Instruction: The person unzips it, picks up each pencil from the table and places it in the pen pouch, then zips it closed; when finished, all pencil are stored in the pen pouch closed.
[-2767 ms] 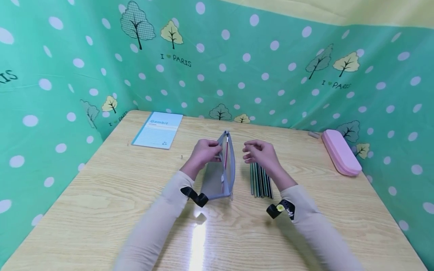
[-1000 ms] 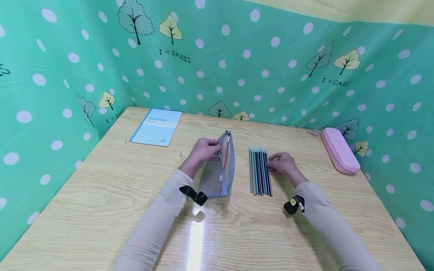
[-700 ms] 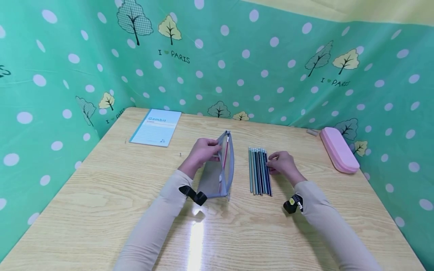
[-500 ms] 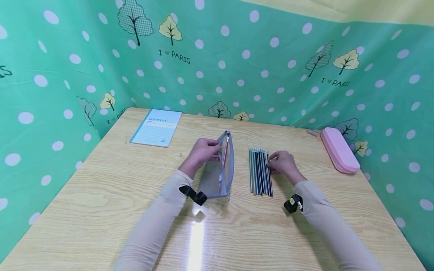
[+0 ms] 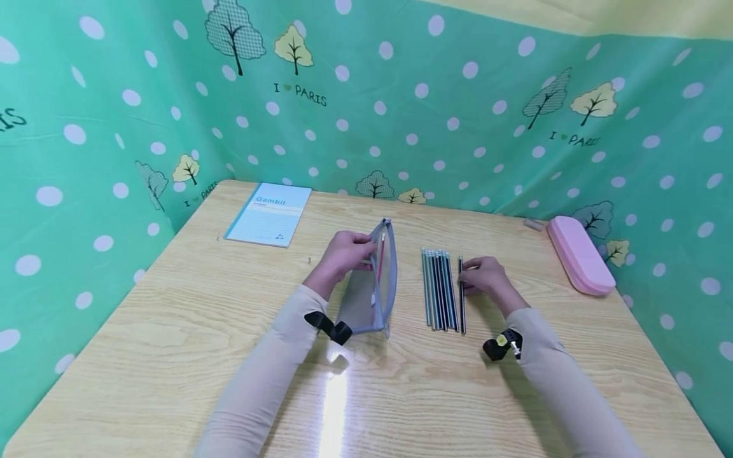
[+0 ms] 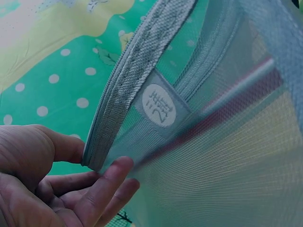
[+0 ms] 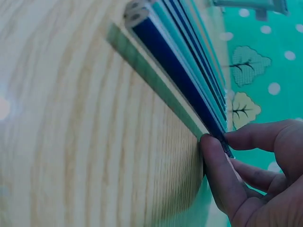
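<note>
At centre, the open grey mesh zip pouch (image 5: 356,306) has its left rim pinched in your left hand (image 5: 343,256). Right of the glossy blue and green pencils (image 5: 439,291), your right hand (image 5: 485,276) pinches one slender dark pencil (image 5: 462,310); lift it clear of neighbours.

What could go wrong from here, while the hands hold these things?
The left hand pinches the translucent grey mesh pouch at its mouth; if it slips, the opening may close.
The right hand pinches one slim dark pencil beside the row of slim blue and green pencils, so it might set them rolling.
Another pencil could catch on the slim red pencil inside the pouch.
</note>
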The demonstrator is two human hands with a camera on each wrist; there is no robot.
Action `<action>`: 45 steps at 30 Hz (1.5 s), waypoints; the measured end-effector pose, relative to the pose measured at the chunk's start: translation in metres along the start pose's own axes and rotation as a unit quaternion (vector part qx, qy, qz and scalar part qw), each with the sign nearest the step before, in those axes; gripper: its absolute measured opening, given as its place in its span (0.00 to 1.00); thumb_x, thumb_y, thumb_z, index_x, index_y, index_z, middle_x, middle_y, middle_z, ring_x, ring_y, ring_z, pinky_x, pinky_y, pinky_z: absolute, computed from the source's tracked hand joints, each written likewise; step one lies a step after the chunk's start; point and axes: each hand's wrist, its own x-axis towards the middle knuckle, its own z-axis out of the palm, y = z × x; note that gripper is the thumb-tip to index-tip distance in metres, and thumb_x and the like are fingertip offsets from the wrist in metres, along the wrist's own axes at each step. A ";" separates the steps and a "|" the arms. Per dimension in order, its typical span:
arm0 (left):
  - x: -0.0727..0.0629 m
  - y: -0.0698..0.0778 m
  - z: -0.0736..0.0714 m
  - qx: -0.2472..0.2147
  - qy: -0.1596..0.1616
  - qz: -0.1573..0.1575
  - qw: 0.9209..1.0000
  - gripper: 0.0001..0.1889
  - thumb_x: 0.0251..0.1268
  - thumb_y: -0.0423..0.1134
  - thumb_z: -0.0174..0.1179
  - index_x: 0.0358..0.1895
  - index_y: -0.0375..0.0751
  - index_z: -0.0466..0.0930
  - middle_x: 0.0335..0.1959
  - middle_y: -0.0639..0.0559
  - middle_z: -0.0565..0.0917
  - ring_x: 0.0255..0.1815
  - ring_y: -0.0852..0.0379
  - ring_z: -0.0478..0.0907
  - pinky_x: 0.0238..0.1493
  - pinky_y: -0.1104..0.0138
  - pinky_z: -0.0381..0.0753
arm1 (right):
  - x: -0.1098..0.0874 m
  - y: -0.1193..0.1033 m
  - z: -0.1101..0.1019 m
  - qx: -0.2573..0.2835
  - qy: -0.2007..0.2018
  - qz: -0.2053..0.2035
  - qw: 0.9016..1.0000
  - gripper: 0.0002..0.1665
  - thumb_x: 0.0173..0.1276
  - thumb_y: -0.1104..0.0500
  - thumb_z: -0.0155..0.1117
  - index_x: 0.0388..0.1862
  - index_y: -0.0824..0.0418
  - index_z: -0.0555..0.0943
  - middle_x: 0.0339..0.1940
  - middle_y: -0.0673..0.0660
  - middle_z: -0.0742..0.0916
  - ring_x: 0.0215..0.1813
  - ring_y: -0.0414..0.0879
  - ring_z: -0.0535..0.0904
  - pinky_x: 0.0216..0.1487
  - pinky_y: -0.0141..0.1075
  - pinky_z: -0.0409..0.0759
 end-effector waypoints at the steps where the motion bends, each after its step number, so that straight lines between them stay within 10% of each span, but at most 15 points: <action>1: 0.000 0.000 0.000 0.003 0.001 0.001 1.000 0.20 0.76 0.32 0.58 0.65 0.26 0.77 0.55 0.32 0.84 0.53 0.42 0.86 0.44 0.64 0.92 | -0.001 0.000 -0.001 0.020 -0.006 0.002 1.000 0.31 0.70 0.69 0.60 0.69 0.81 0.68 0.43 0.69 0.86 0.28 0.41 0.85 0.37 0.36 0.92; 13: 0.000 0.006 0.002 0.009 0.000 0.008 1.000 0.18 0.76 0.32 0.59 0.63 0.25 0.79 0.53 0.32 0.86 0.50 0.44 0.87 0.44 0.64 0.92 | -0.009 0.001 -0.010 0.216 -0.054 -0.016 0.975 0.37 0.75 0.71 0.58 0.77 0.80 0.56 0.29 0.51 0.89 0.29 0.37 0.87 0.37 0.28 0.90; 45: -0.002 0.007 -0.002 0.032 0.005 -0.002 0.999 0.20 0.76 0.35 0.59 0.65 0.28 0.78 0.55 0.34 0.85 0.53 0.42 0.87 0.46 0.63 0.92 | -0.031 -0.026 0.002 0.286 -0.050 -0.083 0.953 0.46 0.77 0.70 0.59 0.85 0.62 0.48 0.43 0.52 0.88 0.41 0.39 0.88 0.44 0.29 0.89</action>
